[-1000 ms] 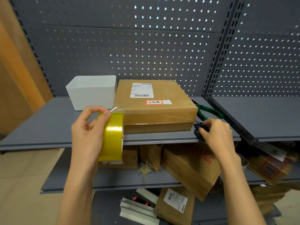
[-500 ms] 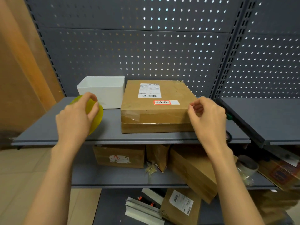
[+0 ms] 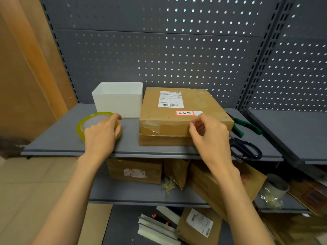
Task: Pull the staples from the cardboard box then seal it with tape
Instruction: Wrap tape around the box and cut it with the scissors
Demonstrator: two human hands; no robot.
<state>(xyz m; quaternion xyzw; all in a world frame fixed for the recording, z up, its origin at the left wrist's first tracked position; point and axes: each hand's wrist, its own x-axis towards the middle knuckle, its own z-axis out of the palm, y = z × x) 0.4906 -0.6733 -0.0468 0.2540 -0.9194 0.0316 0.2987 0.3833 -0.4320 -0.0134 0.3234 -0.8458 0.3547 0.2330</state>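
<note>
I see the flat brown cardboard box (image 3: pixel 178 115), glossy clear tape across its front edge, on the grey metal shelf (image 3: pixel 58 137). My left hand (image 3: pixel 100 137) grips the yellow tape roll (image 3: pixel 85 124) lying flat; my right hand (image 3: pixel 210 137) pinches loosely at the box's front edge.

Top shelf (image 3: pixel 63 138): one sealed cardboard box (image 3: pixel 177 119), one white bin (image 3: pixel 118 99), one yellow tape roll (image 3: pixel 93 121), one pair of scissors (image 3: pixel 247 149), one pair of green-handled pliers (image 3: pixel 246 125). Two hands: left hand (image 3: pixel 100 137), right hand (image 3: pixel 210 137).
</note>
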